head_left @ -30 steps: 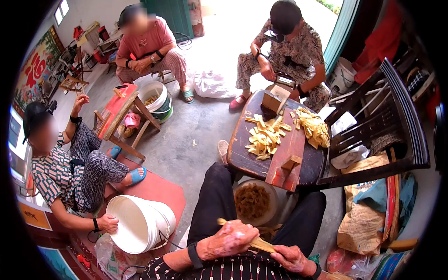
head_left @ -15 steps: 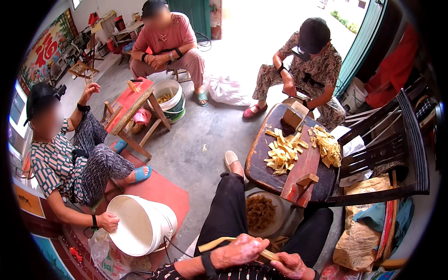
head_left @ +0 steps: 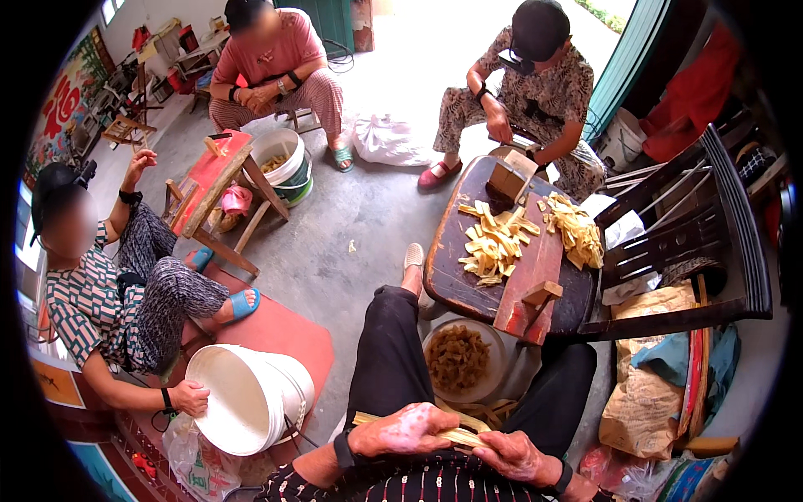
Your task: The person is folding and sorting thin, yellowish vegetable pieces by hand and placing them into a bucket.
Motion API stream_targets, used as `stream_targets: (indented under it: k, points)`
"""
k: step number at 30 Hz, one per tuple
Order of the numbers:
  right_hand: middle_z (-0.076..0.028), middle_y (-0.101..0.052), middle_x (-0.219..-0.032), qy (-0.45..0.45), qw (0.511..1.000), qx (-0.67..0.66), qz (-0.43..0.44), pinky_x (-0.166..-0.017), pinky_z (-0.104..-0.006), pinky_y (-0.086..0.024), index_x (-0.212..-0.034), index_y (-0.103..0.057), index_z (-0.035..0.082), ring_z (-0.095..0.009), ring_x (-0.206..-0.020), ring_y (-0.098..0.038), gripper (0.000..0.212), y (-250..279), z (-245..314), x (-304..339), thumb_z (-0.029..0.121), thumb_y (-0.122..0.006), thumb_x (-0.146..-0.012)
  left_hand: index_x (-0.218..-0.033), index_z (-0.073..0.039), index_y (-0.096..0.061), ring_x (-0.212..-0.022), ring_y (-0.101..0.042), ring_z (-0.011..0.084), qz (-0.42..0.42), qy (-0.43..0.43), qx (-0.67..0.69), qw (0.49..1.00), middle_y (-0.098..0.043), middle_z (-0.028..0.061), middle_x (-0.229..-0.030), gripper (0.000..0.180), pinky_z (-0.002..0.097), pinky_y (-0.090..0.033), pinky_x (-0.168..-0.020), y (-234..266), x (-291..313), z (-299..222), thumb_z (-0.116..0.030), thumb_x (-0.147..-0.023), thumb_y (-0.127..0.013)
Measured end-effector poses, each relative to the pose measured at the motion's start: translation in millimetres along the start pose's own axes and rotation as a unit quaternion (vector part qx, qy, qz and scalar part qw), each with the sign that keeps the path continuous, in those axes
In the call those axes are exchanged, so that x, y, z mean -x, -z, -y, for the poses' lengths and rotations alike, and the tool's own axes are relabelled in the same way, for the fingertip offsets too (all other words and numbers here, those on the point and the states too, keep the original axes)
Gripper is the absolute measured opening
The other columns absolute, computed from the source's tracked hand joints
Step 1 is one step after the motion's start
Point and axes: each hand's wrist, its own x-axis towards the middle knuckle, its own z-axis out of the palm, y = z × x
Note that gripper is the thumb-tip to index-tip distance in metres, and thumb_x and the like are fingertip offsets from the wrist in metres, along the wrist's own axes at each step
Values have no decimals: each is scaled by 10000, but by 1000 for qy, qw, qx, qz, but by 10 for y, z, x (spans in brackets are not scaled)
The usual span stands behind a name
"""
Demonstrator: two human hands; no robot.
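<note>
Close to my body, over my lap, my left hand (head_left: pixel 408 431) and my right hand (head_left: pixel 512 456) are both closed on a pale yellow fibrous strip (head_left: pixel 462 437). The strip is bent over into a loop between them, and one end shows past the left wrist side. More strips (head_left: pixel 493 412) lie just beyond my fingers, between my thighs. Past them on the floor, a pale basin (head_left: pixel 499 375) holds brown, chopped-looking pieces (head_left: pixel 457 356).
A dark table (head_left: pixel 443 255) carries two heaps of yellow cut strips (head_left: pixel 493 243) and a reddish board (head_left: pixel 535 280) with wooden blocks. A dark chair (head_left: pixel 669 322) stands right. At left, a person's hand (head_left: pixel 191 397) holds a tipped white bucket (head_left: pixel 288 393). Two more people sit farther back.
The strip's long end, which stuck out leftward from my left hand, is now drawn in and folded between my hands. My hands are closer together. The whole view has shifted slightly.
</note>
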Motion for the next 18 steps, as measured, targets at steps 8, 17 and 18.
stream_targets:
  k: [8, 17, 18]
  points:
    - [-151, -573, -630, 19, 998, 10, 59, -503, -412, -468, -893, -596, 30, -352, -573, -596, 121, 38, 10, -37, 147, -601, -921, -843, 19, -568, -546, -404, 147, 63, 27, 68, 995, -426, 82, -608, 317, 336, -326, -513, 18, 71, -73, -282, -929, -623]
    - [-154, -516, -579, 31, 998, -33, 47, -487, -427, -421, -795, -533, 30, -350, -541, -564, 209, 15, -101, -27, 167, -570, -948, -814, 20, -573, -557, -378, 129, 134, 161, 19, 978, -422, 80, -593, 373, 341, -342, -525, 269, 202, -194, -328, -946, -599]
    - [-155, -518, -586, 36, 998, -39, 41, -491, -424, -419, -801, -537, 28, -350, -543, -562, 204, 2, -104, -14, 165, -569, -949, -824, 13, -586, -556, -380, 112, 138, 177, 12, 974, -429, 62, -590, 358, 331, -341, -521, 289, 216, -239, -323, -949, -597]
